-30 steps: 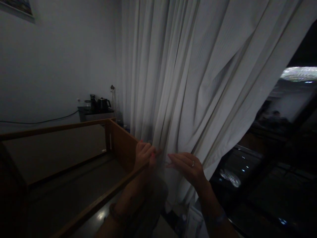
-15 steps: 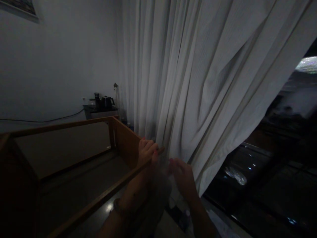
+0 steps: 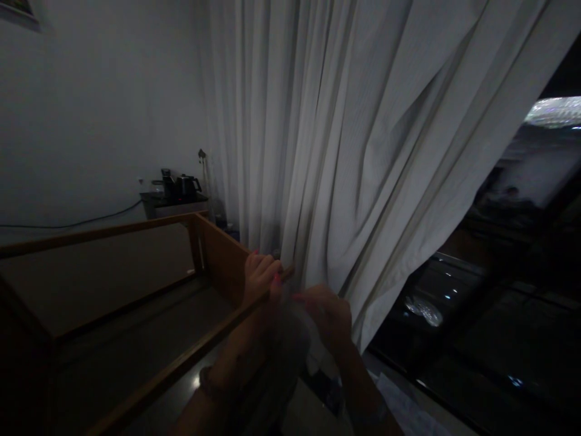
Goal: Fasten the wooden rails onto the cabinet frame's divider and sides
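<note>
A brown wooden frame [image 3: 181,363], box-like with open sides, fills the lower left. My left hand [image 3: 262,274], with pink nails and a band at the wrist, is closed over its near right corner. To the right of that corner, my right hand [image 3: 329,315] has its fingers bent together in a pinch, blurred by motion. Between and below the hands hangs a pale, see-through blur [image 3: 290,333], perhaps thin film; the dim light hides what it is and what the right fingers hold.
Long white curtains [image 3: 363,151] hang just beyond my hands. A dark window [image 3: 490,290] with reflections is on the right. At the far left corner, a small cabinet [image 3: 177,206] carries a black kettle [image 3: 187,184]; a black cable [image 3: 100,218] runs along the wall.
My right hand has moved left, closer to the left hand, its fingers now pointing at the frame's corner. My left hand stays on the frame. The view has shifted slightly right.
</note>
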The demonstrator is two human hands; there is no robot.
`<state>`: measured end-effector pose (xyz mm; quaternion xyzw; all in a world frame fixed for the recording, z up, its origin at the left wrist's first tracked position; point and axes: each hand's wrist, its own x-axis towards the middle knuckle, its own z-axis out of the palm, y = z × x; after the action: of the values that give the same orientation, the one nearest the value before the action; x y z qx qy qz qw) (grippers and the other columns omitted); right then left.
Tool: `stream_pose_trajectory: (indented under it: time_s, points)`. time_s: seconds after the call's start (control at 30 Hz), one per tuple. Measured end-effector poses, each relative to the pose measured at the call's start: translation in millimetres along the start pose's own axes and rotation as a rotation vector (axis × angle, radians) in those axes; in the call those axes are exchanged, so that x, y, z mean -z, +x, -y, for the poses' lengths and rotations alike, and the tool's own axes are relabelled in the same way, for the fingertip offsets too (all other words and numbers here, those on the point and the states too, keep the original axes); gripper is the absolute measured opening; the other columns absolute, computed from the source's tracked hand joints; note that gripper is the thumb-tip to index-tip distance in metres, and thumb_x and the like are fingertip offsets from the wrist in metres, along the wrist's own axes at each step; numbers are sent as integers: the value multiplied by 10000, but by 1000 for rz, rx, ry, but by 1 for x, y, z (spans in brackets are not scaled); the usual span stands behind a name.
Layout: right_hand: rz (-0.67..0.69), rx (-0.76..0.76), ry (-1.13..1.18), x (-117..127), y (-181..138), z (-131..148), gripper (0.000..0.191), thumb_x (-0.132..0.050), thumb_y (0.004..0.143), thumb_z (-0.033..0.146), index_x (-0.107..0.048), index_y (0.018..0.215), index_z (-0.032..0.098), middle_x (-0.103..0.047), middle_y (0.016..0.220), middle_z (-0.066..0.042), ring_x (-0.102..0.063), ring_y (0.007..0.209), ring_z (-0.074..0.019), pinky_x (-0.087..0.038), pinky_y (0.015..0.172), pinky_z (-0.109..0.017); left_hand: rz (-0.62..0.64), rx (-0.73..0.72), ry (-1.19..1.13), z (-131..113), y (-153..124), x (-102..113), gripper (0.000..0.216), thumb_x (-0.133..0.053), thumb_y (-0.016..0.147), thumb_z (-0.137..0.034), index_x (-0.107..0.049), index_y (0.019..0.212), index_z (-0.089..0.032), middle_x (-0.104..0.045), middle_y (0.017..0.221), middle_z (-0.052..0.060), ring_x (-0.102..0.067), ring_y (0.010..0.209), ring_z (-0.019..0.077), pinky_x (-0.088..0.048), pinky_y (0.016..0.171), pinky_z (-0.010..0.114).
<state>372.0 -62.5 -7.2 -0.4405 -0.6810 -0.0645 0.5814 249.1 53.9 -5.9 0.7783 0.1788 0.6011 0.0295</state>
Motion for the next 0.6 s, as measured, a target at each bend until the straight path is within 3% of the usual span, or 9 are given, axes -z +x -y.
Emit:
stream_pose_trajectory:
  time_s: [0.17,0.3,0.47,0.6]
  points:
    - [223,127,-11,16,4,-4,364,-480,969,209,-560,1313,297,-715,1123,-37,-673,1006,-148,-566,836,-279,48,43,0,-5,1,5,313,-243,904,-283,-463,690,-223,-465,674,20,-467,789,215,-361,926,428]
    - [314,152,0,21,6,-14,422,-530,943,167,-532,1328,338,-691,1163,-20,-647,1050,-138,-549,869,-277,34,16,-11,-3,2,4,276,-274,889,-265,-445,677,-221,-457,661,12,-464,773,209,-354,922,417]
    - [217,254,28,12,6,-34,303,-583,916,176,-650,1177,315,-713,1075,-28,-652,922,-134,-543,769,-260,33,17,9,-1,1,2,270,-282,878,-246,-445,665,-218,-454,655,14,-452,756,208,-359,892,405]
    - [49,303,71,-2,9,-35,161,-649,873,334,-722,1009,287,-732,918,-29,-652,796,-153,-515,709,-291,45,-17,32,3,0,1,262,-282,882,-241,-432,667,-218,-462,654,13,-447,747,206,-353,879,408]
